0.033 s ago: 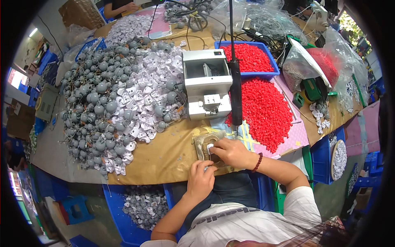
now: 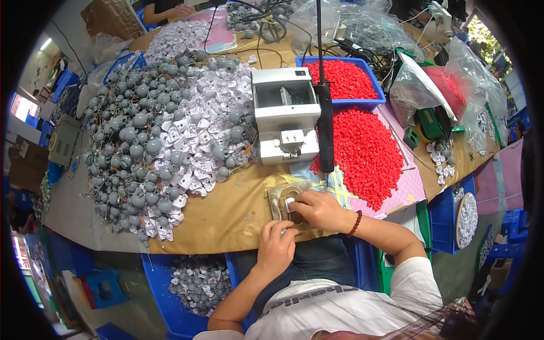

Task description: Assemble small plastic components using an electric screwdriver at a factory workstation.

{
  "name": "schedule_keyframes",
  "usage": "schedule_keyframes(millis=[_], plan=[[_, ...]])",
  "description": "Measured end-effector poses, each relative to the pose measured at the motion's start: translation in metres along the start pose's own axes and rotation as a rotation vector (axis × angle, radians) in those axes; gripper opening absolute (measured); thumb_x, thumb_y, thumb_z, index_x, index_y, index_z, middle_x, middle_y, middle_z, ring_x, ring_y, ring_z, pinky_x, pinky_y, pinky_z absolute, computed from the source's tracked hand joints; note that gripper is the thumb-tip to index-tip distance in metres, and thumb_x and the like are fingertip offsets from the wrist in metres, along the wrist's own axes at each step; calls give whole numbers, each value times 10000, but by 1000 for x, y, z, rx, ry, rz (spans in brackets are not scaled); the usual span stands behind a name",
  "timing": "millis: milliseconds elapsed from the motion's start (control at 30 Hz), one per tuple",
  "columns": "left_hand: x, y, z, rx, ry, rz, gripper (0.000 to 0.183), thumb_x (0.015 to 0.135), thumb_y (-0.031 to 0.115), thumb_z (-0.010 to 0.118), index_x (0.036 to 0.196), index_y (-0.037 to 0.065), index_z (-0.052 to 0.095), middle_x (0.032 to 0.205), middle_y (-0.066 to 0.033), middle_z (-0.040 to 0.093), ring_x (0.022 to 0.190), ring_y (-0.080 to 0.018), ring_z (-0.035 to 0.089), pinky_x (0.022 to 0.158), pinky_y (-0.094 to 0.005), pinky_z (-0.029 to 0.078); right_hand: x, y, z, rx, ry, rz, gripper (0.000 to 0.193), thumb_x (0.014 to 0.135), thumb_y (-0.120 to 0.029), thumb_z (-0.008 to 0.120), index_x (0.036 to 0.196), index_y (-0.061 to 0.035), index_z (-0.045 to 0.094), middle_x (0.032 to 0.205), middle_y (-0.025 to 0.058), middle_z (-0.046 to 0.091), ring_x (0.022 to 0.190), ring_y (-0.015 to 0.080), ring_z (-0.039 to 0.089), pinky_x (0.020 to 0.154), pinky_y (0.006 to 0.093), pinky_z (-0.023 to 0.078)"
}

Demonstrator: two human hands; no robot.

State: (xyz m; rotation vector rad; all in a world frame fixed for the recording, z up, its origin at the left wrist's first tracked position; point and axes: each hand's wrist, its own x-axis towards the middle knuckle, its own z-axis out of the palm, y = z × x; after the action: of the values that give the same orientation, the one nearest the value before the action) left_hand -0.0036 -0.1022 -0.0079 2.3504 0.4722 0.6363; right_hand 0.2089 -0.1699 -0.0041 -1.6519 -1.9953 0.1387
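Observation:
My right hand (image 2: 321, 209) rests on a worn metal jig plate (image 2: 279, 199) at the table's near edge, fingertips pinching a small white plastic part (image 2: 289, 202) onto it. A red bead bracelet circles that wrist. Just below the plate, my left hand (image 2: 276, 247) is at the table edge with its fingers closed on a small pale part (image 2: 282, 231). A black power tool (image 2: 325, 127) hangs upright just beyond the plate, in front of a white box-shaped machine (image 2: 282, 113).
A big heap of grey knobs and white plastic parts (image 2: 158, 141) covers the table's left. Red pieces (image 2: 365, 153) are piled at right, with more in a blue tray (image 2: 344, 80). A blue bin of parts (image 2: 198, 283) sits under the table. Another person's hand (image 2: 177, 10) is at the far end.

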Motion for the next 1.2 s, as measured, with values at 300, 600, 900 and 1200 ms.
schedule_keyframes(millis=[300,600,900,1200], plan=[[0,11,-26,-411,-17,-129,208,815,-25,715,1012,39,688,1085,-140,671,983,-319,670,855,-395,554,-30,9,-52,807,-244,448,178,936,-153,746,1059,-24,745,931,122,717,896,276,713,766,347,555],[6,20,-28,-493,-178,-16,190,829,-9,711,1012,43,708,1016,-120,692,927,-288,684,815,-379,562,-51,92,-40,-496,43,294,49,761,-108,680,802,-96,656,822,53,610,862,263,582,738,397,462],[0,21,-29,-444,-188,15,205,821,-34,713,1018,23,711,1011,-140,690,914,-294,696,799,-369,568,-48,107,-38,-579,-32,280,92,797,-151,675,874,-103,662,897,63,625,929,257,587,778,391,460],[-5,20,-26,-397,-186,32,187,823,-15,719,1004,35,721,998,-121,689,922,-292,687,807,-374,567,-30,51,-50,319,215,500,122,897,-21,715,1016,-26,690,867,83,623,778,204,635,701,320,522]])
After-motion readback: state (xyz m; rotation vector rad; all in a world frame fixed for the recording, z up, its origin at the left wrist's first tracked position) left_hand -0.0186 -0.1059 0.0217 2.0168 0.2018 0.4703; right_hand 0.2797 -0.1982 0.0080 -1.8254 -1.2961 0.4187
